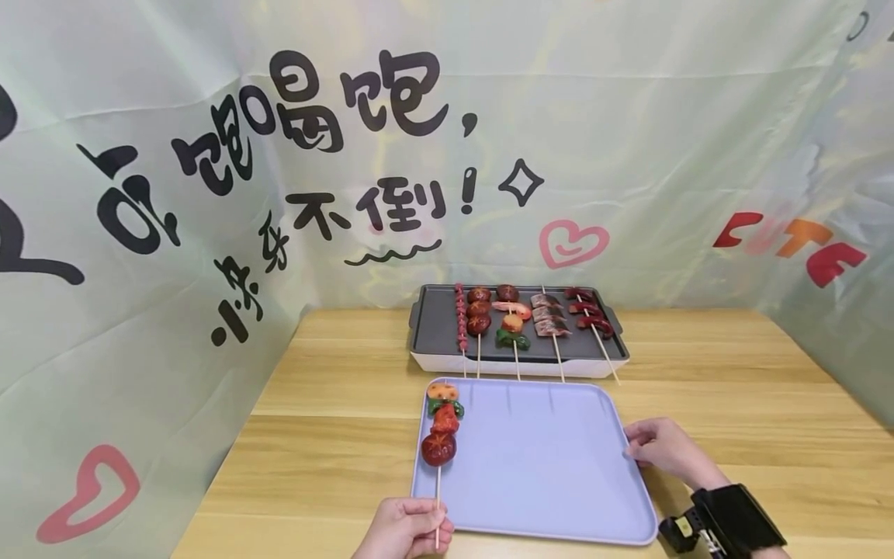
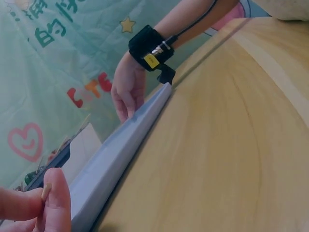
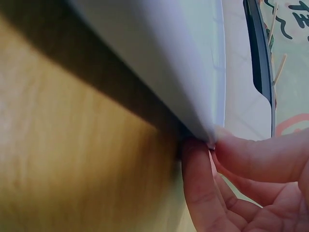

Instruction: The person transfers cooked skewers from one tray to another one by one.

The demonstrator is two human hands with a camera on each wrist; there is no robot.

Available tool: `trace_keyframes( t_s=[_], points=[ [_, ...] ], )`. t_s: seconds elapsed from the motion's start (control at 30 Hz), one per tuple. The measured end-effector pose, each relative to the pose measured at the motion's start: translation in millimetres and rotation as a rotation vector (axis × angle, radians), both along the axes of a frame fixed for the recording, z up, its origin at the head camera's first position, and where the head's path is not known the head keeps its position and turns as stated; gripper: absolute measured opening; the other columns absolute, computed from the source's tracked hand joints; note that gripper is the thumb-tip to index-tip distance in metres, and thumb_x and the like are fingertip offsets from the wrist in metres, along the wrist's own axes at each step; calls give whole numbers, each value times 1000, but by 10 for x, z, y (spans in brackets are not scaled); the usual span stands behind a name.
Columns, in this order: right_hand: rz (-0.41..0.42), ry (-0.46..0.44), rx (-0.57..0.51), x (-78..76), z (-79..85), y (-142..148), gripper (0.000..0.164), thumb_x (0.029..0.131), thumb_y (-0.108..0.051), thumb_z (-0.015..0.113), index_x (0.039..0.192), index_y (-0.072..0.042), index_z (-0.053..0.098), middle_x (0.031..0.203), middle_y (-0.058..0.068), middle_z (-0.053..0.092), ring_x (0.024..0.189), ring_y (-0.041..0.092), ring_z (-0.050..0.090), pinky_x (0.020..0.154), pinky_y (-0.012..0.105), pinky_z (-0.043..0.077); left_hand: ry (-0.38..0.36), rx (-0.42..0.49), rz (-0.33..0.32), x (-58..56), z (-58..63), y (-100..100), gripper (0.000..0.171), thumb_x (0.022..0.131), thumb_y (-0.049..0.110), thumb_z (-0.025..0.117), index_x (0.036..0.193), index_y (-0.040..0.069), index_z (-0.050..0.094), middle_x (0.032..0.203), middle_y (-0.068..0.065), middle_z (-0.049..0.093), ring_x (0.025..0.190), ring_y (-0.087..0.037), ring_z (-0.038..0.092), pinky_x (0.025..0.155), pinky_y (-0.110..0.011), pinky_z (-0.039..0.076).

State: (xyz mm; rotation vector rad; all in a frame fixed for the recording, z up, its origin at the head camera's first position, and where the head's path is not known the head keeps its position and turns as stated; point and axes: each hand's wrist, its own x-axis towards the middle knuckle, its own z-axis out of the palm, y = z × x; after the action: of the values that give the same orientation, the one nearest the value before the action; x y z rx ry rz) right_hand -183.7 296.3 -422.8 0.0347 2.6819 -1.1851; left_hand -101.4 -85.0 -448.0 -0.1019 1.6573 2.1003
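Note:
In the head view my left hand [image 1: 407, 529] pinches the bare stick end of a food skewer [image 1: 444, 420]. The skewer lies along the left side of a pale blue tray [image 1: 538, 466], its orange piece, green pepper, red chunk and scored mushroom pointing away from me. My right hand [image 1: 663, 449] grips the tray's right rim. In the right wrist view the thumb [image 3: 263, 154] is on one side of that rim and a finger on the other. The left wrist view shows the stick's tip between thumb and finger of my left hand [image 2: 41, 203].
Behind the tray stands a dark grill pan [image 1: 436, 318] on a white base, bearing several skewers side by side, including mushrooms [image 1: 479, 308] and fish pieces [image 1: 550, 314]. Their sticks overhang its front edge. Printed cloth [image 1: 628, 140] hangs around the wooden table [image 1: 314, 435].

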Motion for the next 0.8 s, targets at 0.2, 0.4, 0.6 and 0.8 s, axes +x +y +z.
trace_keyframes(
  t_s=[0.2, 0.4, 0.6, 0.8],
  points=[
    [3, 1, -13, 12, 17, -13, 28, 77, 7, 58, 102, 21, 54, 74, 7, 56, 70, 17, 55, 62, 29, 56, 6, -42, 9, -10, 2, -10, 18, 86, -1, 57, 93, -17, 60, 69, -8, 66, 63, -12, 64, 66, -29, 58],
    [4, -2, -5, 7, 15, -11, 27, 78, 7, 59, 101, 20, 55, 73, 7, 55, 70, 17, 55, 62, 29, 56, 94, -142, -17, -66, -6, -49, 13, 81, -2, 60, 85, -15, 61, 66, -12, 65, 55, -11, 62, 58, -28, 58],
    [-1, -13, 11, -3, 11, -9, 26, 79, 6, 59, 101, 19, 56, 74, 7, 55, 70, 17, 55, 61, 29, 55, 235, -309, -73, -115, 13, -104, 10, 78, 0, 62, 74, -9, 63, 57, -8, 61, 43, -5, 54, 45, -23, 54],
    [-2, -6, 6, 1, 9, -10, 27, 79, 7, 59, 102, 19, 55, 75, 7, 55, 70, 17, 55, 61, 29, 56, 351, -469, -132, -170, 29, -100, 14, 77, 0, 63, 63, -3, 61, 46, 1, 52, 36, -4, 47, 36, -20, 49]
  ],
)
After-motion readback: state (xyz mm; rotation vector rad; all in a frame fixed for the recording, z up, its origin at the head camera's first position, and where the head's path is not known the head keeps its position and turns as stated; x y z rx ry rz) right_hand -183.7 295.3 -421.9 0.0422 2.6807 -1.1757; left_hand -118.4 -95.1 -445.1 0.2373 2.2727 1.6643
